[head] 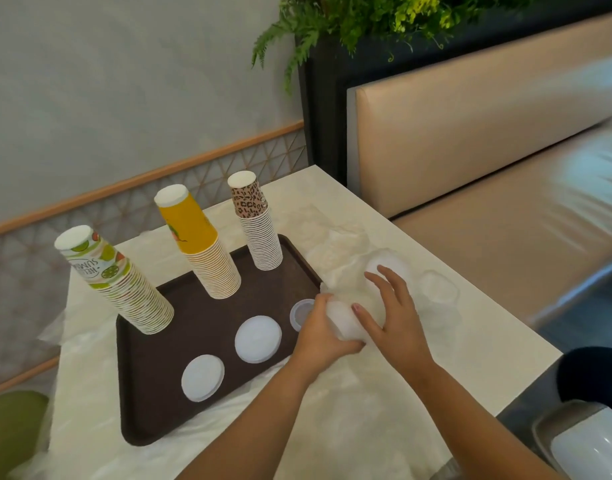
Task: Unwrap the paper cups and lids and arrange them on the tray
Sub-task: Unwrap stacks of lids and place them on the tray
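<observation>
brown plastic tray (152, 375): three upturned paper cup stacks, three lids | wrapped white lid stack (346, 323): gripped by left hand (320, 332) beside tray | right hand (392, 315): spread wide on stack

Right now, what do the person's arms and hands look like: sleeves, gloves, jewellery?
Both forearms are bare to the frame's bottom edge, with no sleeves in view. The left hand and right hand wear no gloves; no rings, watch or bracelets show. Fingernails look short and unpainted.
</observation>
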`<act>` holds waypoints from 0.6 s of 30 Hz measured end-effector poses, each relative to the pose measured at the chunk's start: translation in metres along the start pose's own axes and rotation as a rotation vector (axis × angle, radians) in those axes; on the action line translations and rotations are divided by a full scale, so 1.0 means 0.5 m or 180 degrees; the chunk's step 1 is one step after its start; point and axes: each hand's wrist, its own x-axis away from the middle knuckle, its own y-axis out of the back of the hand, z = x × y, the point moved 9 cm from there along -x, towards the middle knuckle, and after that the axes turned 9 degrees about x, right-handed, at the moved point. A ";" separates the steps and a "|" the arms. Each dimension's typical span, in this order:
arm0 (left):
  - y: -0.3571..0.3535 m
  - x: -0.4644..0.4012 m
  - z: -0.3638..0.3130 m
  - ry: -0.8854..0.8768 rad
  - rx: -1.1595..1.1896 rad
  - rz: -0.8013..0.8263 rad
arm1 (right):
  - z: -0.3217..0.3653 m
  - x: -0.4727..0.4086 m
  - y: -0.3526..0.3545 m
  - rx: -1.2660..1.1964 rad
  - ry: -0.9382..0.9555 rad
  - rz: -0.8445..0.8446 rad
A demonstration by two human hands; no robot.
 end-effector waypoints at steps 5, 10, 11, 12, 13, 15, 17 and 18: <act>0.069 0.042 -0.021 0.0077 0.0832 -0.0206 | 0.084 0.009 -0.002 -0.0563 0.0329 0.0392; 0.139 0.100 -0.021 0.0394 0.1992 -0.0354 | 0.179 0.025 -0.006 -0.1050 0.0779 0.0751; 0.153 0.113 -0.026 0.0415 0.2150 -0.0331 | 0.199 0.031 -0.008 -0.1103 0.0865 0.0785; 0.165 0.126 -0.030 0.0452 0.2220 -0.0267 | 0.218 0.035 -0.009 -0.1175 0.0921 0.0803; 0.175 0.136 -0.029 0.0502 0.2241 -0.0196 | 0.232 0.038 -0.010 -0.1295 0.0913 0.0838; 0.197 0.163 -0.024 0.0587 0.2201 -0.0089 | 0.266 0.046 -0.022 -0.1693 0.0781 0.1063; 0.216 0.193 -0.014 0.0699 0.2308 -0.0024 | 0.301 0.057 -0.038 -0.1996 0.0682 0.1264; 0.223 0.205 -0.012 0.0696 0.2429 0.0005 | 0.314 0.062 -0.046 -0.2077 0.0650 0.1313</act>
